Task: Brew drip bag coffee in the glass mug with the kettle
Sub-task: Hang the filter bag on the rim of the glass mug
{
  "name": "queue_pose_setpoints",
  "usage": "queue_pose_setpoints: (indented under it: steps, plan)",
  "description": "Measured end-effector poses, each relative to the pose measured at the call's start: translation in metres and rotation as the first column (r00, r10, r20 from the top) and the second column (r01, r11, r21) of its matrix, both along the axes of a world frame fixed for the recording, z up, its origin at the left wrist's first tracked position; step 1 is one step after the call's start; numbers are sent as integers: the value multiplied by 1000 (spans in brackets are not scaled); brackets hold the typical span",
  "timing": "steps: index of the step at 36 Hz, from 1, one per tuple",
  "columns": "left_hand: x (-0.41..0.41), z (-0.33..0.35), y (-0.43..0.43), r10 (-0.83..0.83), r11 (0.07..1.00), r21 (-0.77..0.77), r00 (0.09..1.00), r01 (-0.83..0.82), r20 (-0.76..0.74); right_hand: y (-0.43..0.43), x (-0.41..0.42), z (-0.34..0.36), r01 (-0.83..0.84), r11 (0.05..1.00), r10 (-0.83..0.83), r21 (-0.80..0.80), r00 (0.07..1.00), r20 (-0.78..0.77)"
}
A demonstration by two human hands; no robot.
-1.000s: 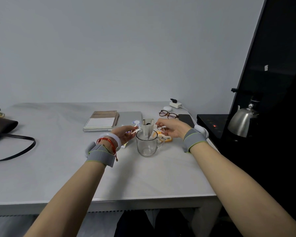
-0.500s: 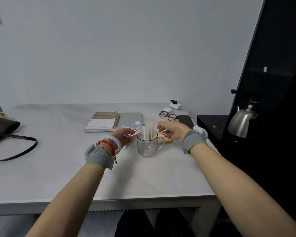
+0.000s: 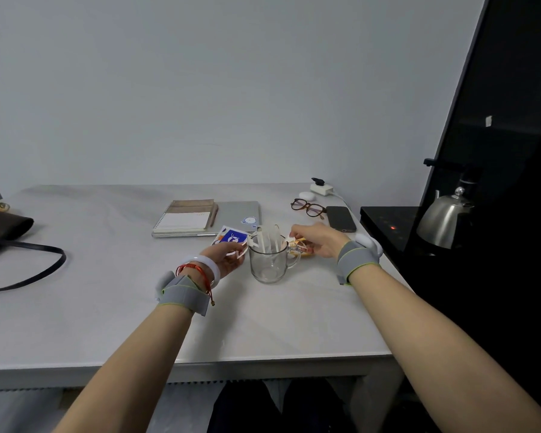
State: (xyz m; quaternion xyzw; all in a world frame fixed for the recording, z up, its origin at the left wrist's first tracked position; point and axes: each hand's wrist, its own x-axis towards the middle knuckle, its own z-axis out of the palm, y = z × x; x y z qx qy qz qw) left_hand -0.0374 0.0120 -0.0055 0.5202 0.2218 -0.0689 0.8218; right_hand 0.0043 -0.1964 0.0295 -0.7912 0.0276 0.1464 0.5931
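The drip bag point(image 3: 269, 242) stands upright in the glass mug point(image 3: 268, 266) on the bench point(image 3: 107, 307), its paper ears pinched by the left hand point(image 3: 228, 257) and right hand point(image 3: 317, 241) either side of the mug, with the kettle point(image 3: 444, 218) well off to the mug's right, nearer the right hand.

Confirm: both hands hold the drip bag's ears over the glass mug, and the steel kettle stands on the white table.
No. The head view shows the steel kettle on the black counter beside the white table; the rest holds.
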Motion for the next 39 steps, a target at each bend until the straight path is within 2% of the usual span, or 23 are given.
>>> queue_pose_setpoints:
  steps: [5, 11, 19, 25, 29, 33, 39]
  plan:
    - [0, -1, -6, 23, 1000, -17, 1000, -23, 18, 1, 2, -2, -14, 1000, 14, -12, 1000, 11]
    - [-8, 1, -16, 51, 999, -23, 998, -50, 44, 6, 1, 0, -42, 991, 53, -124, 995, 85]
    - [-2, 0, -16, 55, 998, 23, 998, -56, 27, 9, 2, -2, -35, 992, 45, -118, 996, 78]
    - [2, -5, -13, 53, 977, 205, 998, -59, 35, 14, 3, -5, -38, 997, 45, -72, 994, 104]
    - [1, -3, -17, 55, 979, 195, 996, -67, 70, 15, 2, -4, -42, 998, 47, -56, 994, 100]
    - [-3, 0, -18, 66, 993, 94, 996, -71, 55, 16, 1, -2, -48, 996, 55, -74, 994, 95]
    - [-4, 2, -24, 63, 993, 96, 995, -71, 76, 14, -3, -1, -69, 995, 76, -78, 994, 84]
